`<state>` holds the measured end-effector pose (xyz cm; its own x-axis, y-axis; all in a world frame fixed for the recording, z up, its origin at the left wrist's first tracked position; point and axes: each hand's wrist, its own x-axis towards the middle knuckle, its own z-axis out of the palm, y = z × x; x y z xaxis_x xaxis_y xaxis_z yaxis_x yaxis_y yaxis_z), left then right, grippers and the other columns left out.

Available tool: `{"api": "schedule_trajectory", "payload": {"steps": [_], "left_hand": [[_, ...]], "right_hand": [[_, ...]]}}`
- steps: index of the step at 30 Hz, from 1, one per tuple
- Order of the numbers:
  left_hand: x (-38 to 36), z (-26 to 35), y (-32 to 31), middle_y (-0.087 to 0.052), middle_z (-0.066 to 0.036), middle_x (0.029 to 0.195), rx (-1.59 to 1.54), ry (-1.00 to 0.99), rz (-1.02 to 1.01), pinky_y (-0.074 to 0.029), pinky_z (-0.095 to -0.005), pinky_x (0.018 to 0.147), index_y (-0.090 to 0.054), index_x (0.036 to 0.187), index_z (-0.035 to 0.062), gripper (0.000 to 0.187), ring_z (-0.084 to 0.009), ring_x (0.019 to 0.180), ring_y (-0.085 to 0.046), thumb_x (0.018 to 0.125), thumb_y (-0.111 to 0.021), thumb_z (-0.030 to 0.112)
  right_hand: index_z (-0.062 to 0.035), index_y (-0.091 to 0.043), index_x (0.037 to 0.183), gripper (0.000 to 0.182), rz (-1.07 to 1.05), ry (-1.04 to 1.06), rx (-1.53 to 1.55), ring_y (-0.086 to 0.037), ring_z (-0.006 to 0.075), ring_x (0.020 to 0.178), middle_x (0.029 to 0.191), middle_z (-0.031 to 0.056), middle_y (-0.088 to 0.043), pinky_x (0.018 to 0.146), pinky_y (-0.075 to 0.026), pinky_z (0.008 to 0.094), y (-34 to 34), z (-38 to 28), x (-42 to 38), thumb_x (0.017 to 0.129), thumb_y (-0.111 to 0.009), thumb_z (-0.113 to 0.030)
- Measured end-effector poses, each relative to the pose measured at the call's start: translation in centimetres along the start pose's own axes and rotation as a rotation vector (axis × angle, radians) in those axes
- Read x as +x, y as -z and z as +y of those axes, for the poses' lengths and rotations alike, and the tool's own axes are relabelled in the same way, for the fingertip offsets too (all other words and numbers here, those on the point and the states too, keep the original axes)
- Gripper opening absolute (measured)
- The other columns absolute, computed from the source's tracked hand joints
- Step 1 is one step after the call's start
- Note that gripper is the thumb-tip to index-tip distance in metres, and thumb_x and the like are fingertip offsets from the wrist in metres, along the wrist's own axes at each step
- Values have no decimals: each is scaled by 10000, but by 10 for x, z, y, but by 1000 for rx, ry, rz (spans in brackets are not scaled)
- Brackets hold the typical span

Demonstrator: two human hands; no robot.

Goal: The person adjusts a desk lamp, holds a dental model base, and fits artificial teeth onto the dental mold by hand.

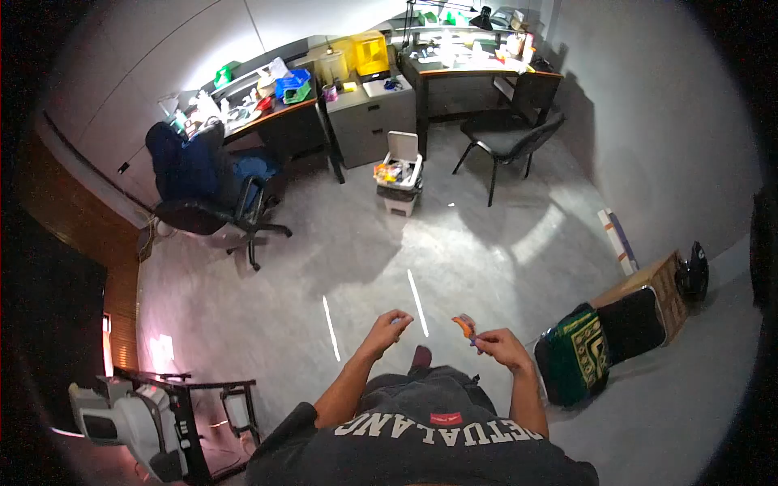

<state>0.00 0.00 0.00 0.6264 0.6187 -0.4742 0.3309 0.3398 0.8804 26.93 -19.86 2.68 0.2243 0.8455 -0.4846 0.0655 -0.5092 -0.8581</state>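
My right hand (504, 348) is closed around a small orange tool (465, 327), which has a bluish part near the fingers. Its exact kind is too small to make out. Level with it on the other side, my left hand (387, 330) has its fingers curled together in a pinch. Something small and pale may be at those fingertips, but I cannot make it out. Both hands are held in front of my body, apart from each other, above the grey floor (365, 243). One dark-covered foot (421, 356) shows between them.
Ahead stands a white bin (399, 207), lid up, full of litter. Behind it are a grey cabinet (369, 130) and two cluttered desks. Office chair (203, 219) with dark blue clothing at left; black chair (519, 138) at right. Nearer are a green cloth (571, 356) and a cardboard box (668, 283).
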Motion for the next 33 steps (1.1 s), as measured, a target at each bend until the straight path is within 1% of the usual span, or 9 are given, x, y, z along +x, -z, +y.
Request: {"api": "schedule_trajectory", "payload": {"steps": [2, 3, 9, 14, 18, 22, 24, 27, 33], "left_hand": [[-8, -20, 10, -526, 35, 756, -40, 47, 36, -405, -262, 596, -663, 1033, 70, 250, -89, 670, -475, 958, -620, 305], [71, 40, 20, -551, 24, 795, -49, 71, 62, -396, -264, 586, -658, 1019, 84, 272, -95, 705, -485, 917, -669, 335], [202, 89, 70, -515, 33, 731, -86, 148, 242, -386, -262, 557, -658, 989, 75, 230, -86, 639, -464, 911, -668, 291], [352, 161, 86, -505, 32, 705, -74, 140, 287, -374, -263, 528, -664, 950, 60, 217, -90, 593, -453, 904, -649, 272], [498, 249, 56, -568, -22, 759, 77, 47, 131, -429, -296, 570, -667, 975, 32, 254, -133, 654, -510, 870, -694, 262], [638, 335, -7, -692, -150, 910, 468, -651, 57, -527, -386, 728, -666, 1008, 6, 316, -271, 795, -674, 894, -672, 300], [663, 413, -40, -698, -177, 935, 542, -527, -60, -534, -391, 760, -675, 986, 24, 282, -289, 845, -693, 896, -669, 291], [728, 459, -67, -649, -105, 786, 482, -623, -144, -483, -330, 654, -658, 999, 19, 301, -149, 699, -591, 922, -663, 310], [849, 453, -47, -654, -64, 817, 390, -368, 55, -479, -321, 680, -672, 981, 16, 308, -129, 750, -585, 910, -683, 316]], "right_hand": [[-29, -762, 968, 260, 22, 58, -280, -583, 145, 596, 703, 77, -683, 593, -472, 296, -5, -15, 14, 863, -690, -256], [4, -748, 921, 270, 36, 79, -243, -583, 138, 607, 689, 78, -675, 597, -472, 304, 51, -72, 95, 857, -673, -247], [20, -718, 930, 242, -139, 243, -278, -608, 192, 667, 724, 122, -670, 641, -485, 347, 108, -150, 244, 851, -642, -197], [1, -727, 948, 228, -240, 140, -75, -564, 127, 663, 732, 57, -656, 610, -453, 296, 170, -190, 338, 860, -572, -141], [-9, -736, 957, 254, -129, 7, 55, -560, 102, 661, 742, 42, -663, 607, -446, 258, 247, -180, 406, 863, -530, -123], [3, -739, 989, 271, 178, -117, 216, -541, 102, 622, 741, 17, -642, 588, -431, 254, 321, -206, 440, 882, -522, -118], [22, -725, 1025, 279, 235, -116, 350, -513, 90, 601, 739, 10, -625, 566, -410, 243, 362, -204, 471, 879, -526, -108], [40, -702, 1082, 296, 305, -102, 458, -469, 69, 579, 727, -2, -591, 532, -371, 222, 415, -206, 533, 852, -554, -72], [63, -682, 1126, 324, 284, -13, 239, -507, 68, 621, 754, -1, -607, 565, -399, 212, 519, -253, 691, 836, -619, -65]]}}
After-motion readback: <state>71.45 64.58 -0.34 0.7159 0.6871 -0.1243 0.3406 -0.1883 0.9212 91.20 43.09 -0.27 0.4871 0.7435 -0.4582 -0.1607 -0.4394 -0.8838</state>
